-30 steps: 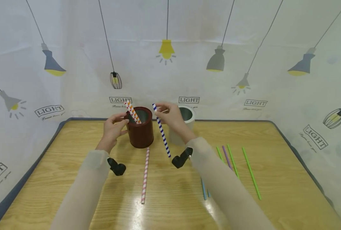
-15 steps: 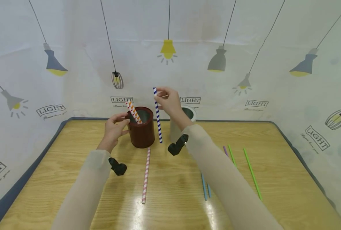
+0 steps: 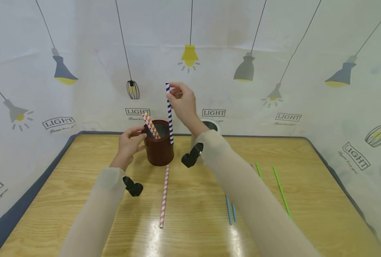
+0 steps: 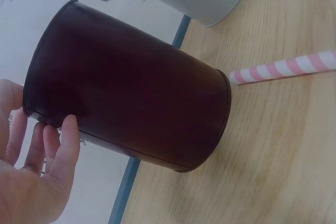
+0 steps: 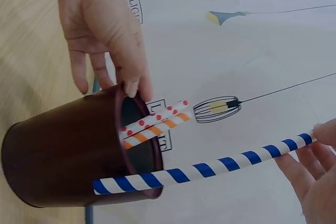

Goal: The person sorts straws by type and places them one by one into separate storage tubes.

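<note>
My right hand [image 3: 172, 91] pinches the top of a blue-and-white striped straw [image 3: 169, 114] and holds it nearly upright. Its lower end hangs by the right rim of the brown cup [image 3: 159, 151], outside the mouth in the right wrist view, where the striped straw [image 5: 210, 169] crosses the cup [image 5: 68, 150]. An orange-striped straw and a red-dotted straw [image 5: 157, 121] lean inside the cup. My left hand [image 3: 138, 140] rests straight fingers [image 4: 68, 140] on the cup's left wall [image 4: 131, 103] near the rim.
A grey cup [image 3: 211, 125] stands behind my right forearm. A pink-striped straw [image 3: 163, 196] lies in front of the brown cup. Blue straws [image 3: 229, 210] and green straws [image 3: 282, 192] lie to the right on the wooden table [image 3: 81, 178]. A printed curtain backs the table.
My right hand has lifted the blue-striped straw up and leftward, turning it from slanted to nearly upright beside the brown cup's rim. The left hand has stayed on the cup.
</note>
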### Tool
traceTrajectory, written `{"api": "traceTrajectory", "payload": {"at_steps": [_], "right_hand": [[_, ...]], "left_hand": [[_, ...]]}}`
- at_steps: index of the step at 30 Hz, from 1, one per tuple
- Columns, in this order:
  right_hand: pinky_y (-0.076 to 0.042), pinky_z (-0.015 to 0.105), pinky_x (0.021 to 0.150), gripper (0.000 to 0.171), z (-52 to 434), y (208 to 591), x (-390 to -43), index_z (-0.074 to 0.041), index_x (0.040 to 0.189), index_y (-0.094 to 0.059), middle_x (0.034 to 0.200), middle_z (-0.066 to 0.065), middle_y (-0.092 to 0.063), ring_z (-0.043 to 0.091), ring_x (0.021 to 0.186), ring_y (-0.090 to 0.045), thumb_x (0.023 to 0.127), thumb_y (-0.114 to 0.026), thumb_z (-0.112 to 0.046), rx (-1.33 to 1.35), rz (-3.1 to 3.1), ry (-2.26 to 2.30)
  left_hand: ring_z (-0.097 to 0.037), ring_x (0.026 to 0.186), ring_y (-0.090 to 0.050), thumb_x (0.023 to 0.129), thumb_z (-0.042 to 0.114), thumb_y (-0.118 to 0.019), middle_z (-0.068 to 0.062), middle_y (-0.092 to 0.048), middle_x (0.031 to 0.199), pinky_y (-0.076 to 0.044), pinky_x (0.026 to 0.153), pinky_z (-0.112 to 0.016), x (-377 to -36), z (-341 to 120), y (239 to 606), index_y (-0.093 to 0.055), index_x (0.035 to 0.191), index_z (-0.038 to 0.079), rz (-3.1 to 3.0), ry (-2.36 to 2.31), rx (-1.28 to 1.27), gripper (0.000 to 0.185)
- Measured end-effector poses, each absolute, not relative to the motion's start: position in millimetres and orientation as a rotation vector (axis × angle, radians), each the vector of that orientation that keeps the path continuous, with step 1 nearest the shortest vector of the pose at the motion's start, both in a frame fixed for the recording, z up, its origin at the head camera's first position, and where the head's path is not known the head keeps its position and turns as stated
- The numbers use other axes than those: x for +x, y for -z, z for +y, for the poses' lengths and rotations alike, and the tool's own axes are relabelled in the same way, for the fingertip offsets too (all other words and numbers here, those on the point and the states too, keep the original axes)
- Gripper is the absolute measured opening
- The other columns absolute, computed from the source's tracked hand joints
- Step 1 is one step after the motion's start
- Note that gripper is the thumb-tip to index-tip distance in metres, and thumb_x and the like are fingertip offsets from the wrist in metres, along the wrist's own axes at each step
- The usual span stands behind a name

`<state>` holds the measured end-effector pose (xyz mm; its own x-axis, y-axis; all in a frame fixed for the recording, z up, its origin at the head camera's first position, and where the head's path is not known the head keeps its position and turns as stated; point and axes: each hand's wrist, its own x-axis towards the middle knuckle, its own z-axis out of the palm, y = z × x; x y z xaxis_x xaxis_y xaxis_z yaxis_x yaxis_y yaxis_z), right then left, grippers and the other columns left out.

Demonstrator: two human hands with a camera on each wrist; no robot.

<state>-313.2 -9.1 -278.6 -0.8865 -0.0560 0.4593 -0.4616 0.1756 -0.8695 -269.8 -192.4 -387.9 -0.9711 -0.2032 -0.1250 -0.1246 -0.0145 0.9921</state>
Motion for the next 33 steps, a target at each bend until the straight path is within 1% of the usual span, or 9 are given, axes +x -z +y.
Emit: {"api": "traceTrajectory", "payload": {"at_steps": [7, 12, 18, 24, 28, 33], "right_hand": [[-0.053, 0.024, 0.057, 0.028, -13, 262, -313, 0.000, 0.113, -0.059, 0.088, 0.011, -0.058, 0.018, 0.076, -0.056, 0.085, -0.061, -0.001, 0.508, -2.066, -1.716], [-0.052, 0.023, 0.060, 0.029, -19, 259, -313, 0.000, 0.115, -0.058, 0.089, 0.010, -0.058, 0.018, 0.079, -0.056, 0.086, -0.060, -0.003, 0.561, -2.048, -1.696], [-0.047, 0.018, 0.072, 0.027, -25, 266, -315, 0.001, 0.113, -0.057, 0.090, 0.012, -0.059, 0.019, 0.081, -0.057, 0.086, -0.060, -0.002, 0.586, -2.053, -1.616], [-0.047, 0.020, 0.073, 0.026, -26, 283, -320, 0.002, 0.113, -0.056, 0.091, 0.013, -0.058, 0.022, 0.083, -0.057, 0.087, -0.058, 0.000, 0.563, -2.122, -1.589], [-0.048, 0.023, 0.072, 0.026, -23, 298, -328, 0.001, 0.112, -0.055, 0.091, 0.013, -0.057, 0.023, 0.084, -0.056, 0.087, -0.058, 0.000, 0.534, -2.153, -1.599], [-0.053, 0.026, 0.062, 0.025, -22, 312, -332, -0.001, 0.111, -0.053, 0.087, 0.012, -0.054, 0.022, 0.078, -0.055, 0.087, -0.057, 0.002, 0.509, -2.167, -1.680]], "left_hand": [[-0.012, 0.091, -0.052, 0.087, 0.007, -0.058, -0.004, -0.043, 0.105, -0.054, 0.074, -0.033, -270, -192, 390, -0.053, 0.125, 0.005, -2.143, 2.179, 0.351, 0.038], [-0.011, 0.091, -0.051, 0.087, 0.007, -0.058, -0.004, -0.043, 0.105, -0.053, 0.075, -0.035, -270, -193, 390, -0.052, 0.126, 0.004, -2.142, 2.171, 0.337, 0.039], [-0.012, 0.092, -0.052, 0.088, 0.008, -0.058, -0.004, -0.044, 0.106, -0.053, 0.075, -0.035, -270, -194, 390, -0.052, 0.126, 0.006, -2.150, 2.166, 0.346, 0.038], [-0.012, 0.092, -0.052, 0.087, 0.007, -0.059, -0.004, -0.044, 0.106, -0.053, 0.075, -0.035, -269, -193, 391, -0.053, 0.125, 0.005, -2.137, 2.180, 0.355, 0.039], [-0.012, 0.090, -0.052, 0.087, 0.007, -0.060, -0.004, -0.044, 0.106, -0.053, 0.075, -0.035, -269, -193, 391, -0.053, 0.125, 0.005, -2.131, 2.190, 0.347, 0.039], [-0.013, 0.091, -0.052, 0.086, 0.007, -0.060, -0.004, -0.044, 0.106, -0.054, 0.074, -0.035, -268, -194, 390, -0.053, 0.125, 0.005, -2.132, 2.179, 0.331, 0.039]]}}
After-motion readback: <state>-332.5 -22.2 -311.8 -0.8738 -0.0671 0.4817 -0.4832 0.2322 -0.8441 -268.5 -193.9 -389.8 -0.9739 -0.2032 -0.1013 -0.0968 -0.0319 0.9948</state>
